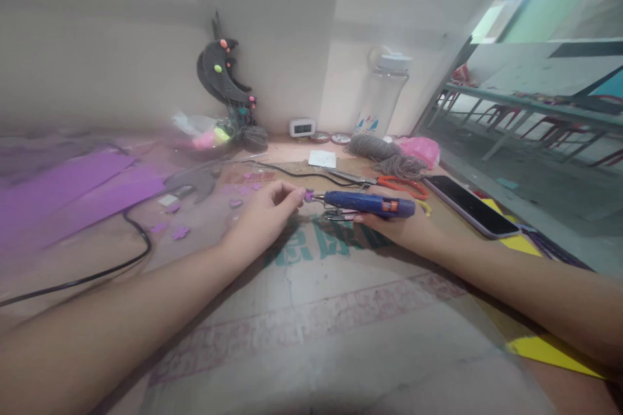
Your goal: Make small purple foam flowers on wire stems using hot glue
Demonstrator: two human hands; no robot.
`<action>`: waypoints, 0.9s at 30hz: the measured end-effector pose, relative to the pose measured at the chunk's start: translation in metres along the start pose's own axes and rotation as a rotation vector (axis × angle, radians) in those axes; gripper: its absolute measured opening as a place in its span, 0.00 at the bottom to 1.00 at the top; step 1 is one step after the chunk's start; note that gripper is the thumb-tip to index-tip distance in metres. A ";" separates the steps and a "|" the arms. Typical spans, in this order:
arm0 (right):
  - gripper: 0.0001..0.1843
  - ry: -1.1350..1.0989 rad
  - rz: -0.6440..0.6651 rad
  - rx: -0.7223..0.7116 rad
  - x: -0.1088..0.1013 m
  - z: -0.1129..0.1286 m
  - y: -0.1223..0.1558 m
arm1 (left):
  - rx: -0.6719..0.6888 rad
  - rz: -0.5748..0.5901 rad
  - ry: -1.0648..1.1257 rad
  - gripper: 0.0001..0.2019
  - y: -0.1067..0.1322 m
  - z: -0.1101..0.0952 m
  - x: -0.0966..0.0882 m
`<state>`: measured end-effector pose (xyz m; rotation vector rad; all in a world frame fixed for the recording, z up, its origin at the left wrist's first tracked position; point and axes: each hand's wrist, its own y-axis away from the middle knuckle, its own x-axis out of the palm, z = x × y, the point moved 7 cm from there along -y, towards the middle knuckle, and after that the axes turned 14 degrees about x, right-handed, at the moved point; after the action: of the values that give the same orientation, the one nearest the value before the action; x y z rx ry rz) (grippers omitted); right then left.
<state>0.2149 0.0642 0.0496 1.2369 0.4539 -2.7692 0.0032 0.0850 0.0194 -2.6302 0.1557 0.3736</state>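
Between the thumb and fingers of my left hand (280, 207) is a small purple cutout (309, 195), its exact shape hard to make out. My right hand (396, 224) is wrapped around a blue glue gun (357, 201), whose metal nozzle points left and meets or nearly meets the cutout. Under the gun lies a small metal tool (339, 214), partly hidden by the right hand. More purple flower-like cutouts (180, 233) are scattered left of my left hand, near large purple sheets (73, 188).
Along the back stand a clear bottle (382, 94), a small digital clock (302, 128) and grey yarn (372, 148). Orange-handled scissors (402, 185) and a phone (470, 206) lie at right. A black cord (141, 233) crosses the left side. A dark crescent ornament (214, 71) leans at the wall.
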 end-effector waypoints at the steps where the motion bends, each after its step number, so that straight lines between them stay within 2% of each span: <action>1: 0.15 0.004 0.000 0.004 0.000 0.000 0.000 | 0.002 0.001 0.000 0.13 0.000 -0.001 0.000; 14: 0.20 0.019 -0.058 -0.004 -0.002 0.000 -0.001 | 0.005 0.010 -0.001 0.13 0.000 0.001 0.001; 21: 0.18 0.056 -0.103 -0.003 -0.002 -0.005 0.000 | 0.011 0.015 0.005 0.14 0.000 0.000 0.001; 27: 0.17 0.046 -0.063 -0.011 -0.001 -0.002 0.000 | 0.005 0.004 0.002 0.12 0.000 0.002 0.000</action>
<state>0.2174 0.0645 0.0490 1.3082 0.5198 -2.7909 0.0029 0.0858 0.0173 -2.6255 0.1619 0.3714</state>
